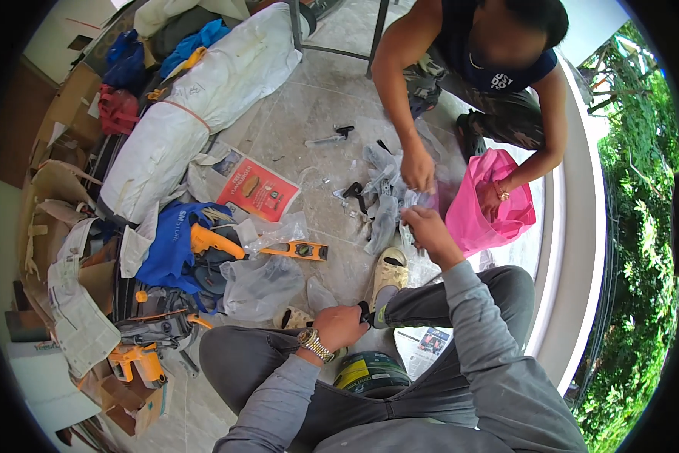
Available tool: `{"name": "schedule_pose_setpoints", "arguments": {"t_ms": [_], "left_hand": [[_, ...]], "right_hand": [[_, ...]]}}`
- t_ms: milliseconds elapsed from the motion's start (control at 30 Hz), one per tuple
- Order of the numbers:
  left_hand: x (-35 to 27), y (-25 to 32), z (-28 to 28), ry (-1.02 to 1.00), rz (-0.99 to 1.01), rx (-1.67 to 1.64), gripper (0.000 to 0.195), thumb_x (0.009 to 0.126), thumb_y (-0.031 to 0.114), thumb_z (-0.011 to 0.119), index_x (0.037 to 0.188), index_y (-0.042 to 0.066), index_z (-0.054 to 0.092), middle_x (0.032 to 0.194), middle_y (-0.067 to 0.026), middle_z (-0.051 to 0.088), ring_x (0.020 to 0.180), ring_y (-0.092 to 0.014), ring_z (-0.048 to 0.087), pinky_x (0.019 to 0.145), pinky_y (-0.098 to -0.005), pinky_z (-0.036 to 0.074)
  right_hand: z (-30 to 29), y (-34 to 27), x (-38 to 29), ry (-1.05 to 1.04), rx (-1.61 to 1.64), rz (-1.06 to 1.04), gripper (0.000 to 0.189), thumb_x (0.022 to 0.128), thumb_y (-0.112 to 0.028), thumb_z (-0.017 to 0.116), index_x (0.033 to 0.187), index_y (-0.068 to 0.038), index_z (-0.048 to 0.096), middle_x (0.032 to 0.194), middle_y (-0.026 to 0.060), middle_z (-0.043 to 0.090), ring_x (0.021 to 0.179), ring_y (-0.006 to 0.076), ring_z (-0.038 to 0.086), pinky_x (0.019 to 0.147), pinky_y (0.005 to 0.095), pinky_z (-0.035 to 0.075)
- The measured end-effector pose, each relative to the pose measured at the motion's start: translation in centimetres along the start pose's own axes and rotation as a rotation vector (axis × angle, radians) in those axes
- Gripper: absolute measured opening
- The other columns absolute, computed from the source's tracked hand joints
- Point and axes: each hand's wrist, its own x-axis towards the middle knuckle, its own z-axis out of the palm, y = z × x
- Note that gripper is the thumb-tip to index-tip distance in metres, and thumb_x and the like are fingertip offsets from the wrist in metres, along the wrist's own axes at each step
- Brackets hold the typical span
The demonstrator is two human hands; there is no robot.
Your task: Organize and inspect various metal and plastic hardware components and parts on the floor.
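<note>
My left hand [339, 328] is closed around a small black object [364, 315] near my knee; its far part is covered by my fingers. Farther forward, my right hand [433, 235] pinches clear plastic wrapping [408, 240] at the near edge of a pile. That pile holds plastic-wrapped metal hardware [383, 212], with a black bracket-like part [353, 192] beside it. Opposite me, a co-worker's hand [419, 170] reaches to the same pile. The co-worker's other hand [489, 199] is in the mouth of a pink bag [470, 221].
An orange spirit level [297, 250], an orange heat-gun-shaped tool [215, 242] and a blue bag [167, 243] lie to the left. Beyond them is a long white wrapped roll [203, 113]. A dark green round container [370, 371] sits between my legs. A ledge [574, 226] borders the right.
</note>
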Motion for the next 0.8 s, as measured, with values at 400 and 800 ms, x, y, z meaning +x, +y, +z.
{"name": "schedule_pose_setpoints", "arguments": {"t_ms": [400, 800], "left_hand": [[-0.2, -0.5, 0.3, 0.092, -0.023, 0.133, 0.04, 0.087, 0.042, 0.065, 0.1, 0.004, 0.067, 0.094, -0.017, 0.072, 0.091, -0.037, 0.069, 0.079, -0.0494, 0.054], [0.0, 0.1, -0.1, 0.081, -0.009, 0.087, 0.038, 0.085, 0.035, 0.064, 0.1, 0.002, 0.072, 0.102, -0.0197, 0.073, 0.096, -0.037, 0.07, 0.084, -0.0471, 0.055]], "right_hand": [[4.5, 6.4, -21.9, -0.26, 0.601, 0.49, 0.004, 0.099, -0.008, 0.05, 0.097, -0.011, 0.049, 0.07, -0.0025, 0.038, 0.055, 0.0087, 0.033, 0.048, 0.0253, 0.03], [5.6, 9.3, -17.8, -0.205, 0.36, 0.289, 0.011, 0.094, -0.008, 0.048, 0.099, -0.007, 0.059, 0.07, -0.0003, 0.054, 0.054, 0.0083, 0.048, 0.045, 0.0243, 0.037]]}}
